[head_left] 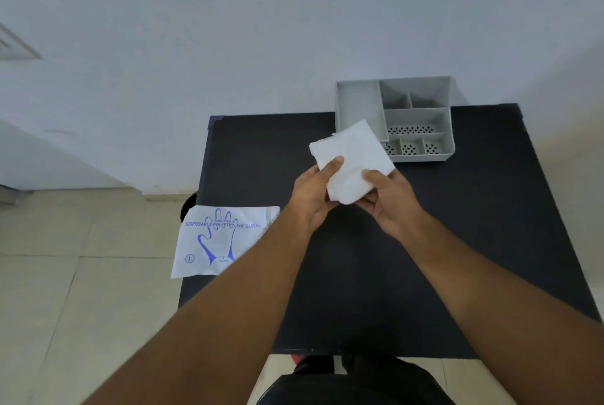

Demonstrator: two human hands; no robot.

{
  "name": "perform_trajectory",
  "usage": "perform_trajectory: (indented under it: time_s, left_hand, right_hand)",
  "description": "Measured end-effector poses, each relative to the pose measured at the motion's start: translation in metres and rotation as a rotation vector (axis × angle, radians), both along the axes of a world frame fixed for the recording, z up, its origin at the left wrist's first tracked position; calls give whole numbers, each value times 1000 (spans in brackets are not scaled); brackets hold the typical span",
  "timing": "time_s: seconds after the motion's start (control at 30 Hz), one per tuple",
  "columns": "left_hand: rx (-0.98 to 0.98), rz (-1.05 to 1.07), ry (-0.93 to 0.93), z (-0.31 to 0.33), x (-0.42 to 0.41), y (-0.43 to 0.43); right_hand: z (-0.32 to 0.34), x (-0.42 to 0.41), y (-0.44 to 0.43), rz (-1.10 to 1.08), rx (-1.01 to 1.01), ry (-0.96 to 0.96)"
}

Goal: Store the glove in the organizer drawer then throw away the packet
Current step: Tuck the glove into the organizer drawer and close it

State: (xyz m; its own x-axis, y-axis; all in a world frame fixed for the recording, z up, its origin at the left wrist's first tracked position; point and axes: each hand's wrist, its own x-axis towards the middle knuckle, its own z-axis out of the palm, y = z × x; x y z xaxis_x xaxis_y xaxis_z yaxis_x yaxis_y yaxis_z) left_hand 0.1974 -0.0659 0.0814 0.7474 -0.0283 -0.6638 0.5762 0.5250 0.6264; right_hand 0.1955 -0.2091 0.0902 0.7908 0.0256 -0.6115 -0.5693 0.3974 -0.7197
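Observation:
A folded white glove (pixel 354 156) is held above the middle of the black table (pixel 457 241). My left hand (pixel 312 195) grips its left edge, thumb on top. My right hand (pixel 390 200) grips its lower right corner. The glove's upper corner overlaps the front left of the grey organizer (pixel 361 103), which stands at the table's far edge with several compartments. The white packet (pixel 215 239), printed in blue with a hand outline and "Disposable polyethylene gloves", lies flat on the table's left edge, partly overhanging it.
A dark round object (pixel 189 208) shows on the floor just past the table's left edge, mostly hidden by the packet. A white wall stands behind the table. Beige floor tiles (pixel 81 274) spread to the left.

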Motion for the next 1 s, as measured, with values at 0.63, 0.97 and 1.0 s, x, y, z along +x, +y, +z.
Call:
perform_trajectory:
  time_s: [0.63,0.97,1.0]
  left_hand:
    - [360,409,-35,11,26,0]
    - [427,248,-36,10,53,5]
    - [431,238,-33,10,55,6]
  right_hand:
    - [-6,76,-21,120,-196,256]
    - [-14,94,2,-38,-50,398]
    - [-15,95,3,-50,-37,399]
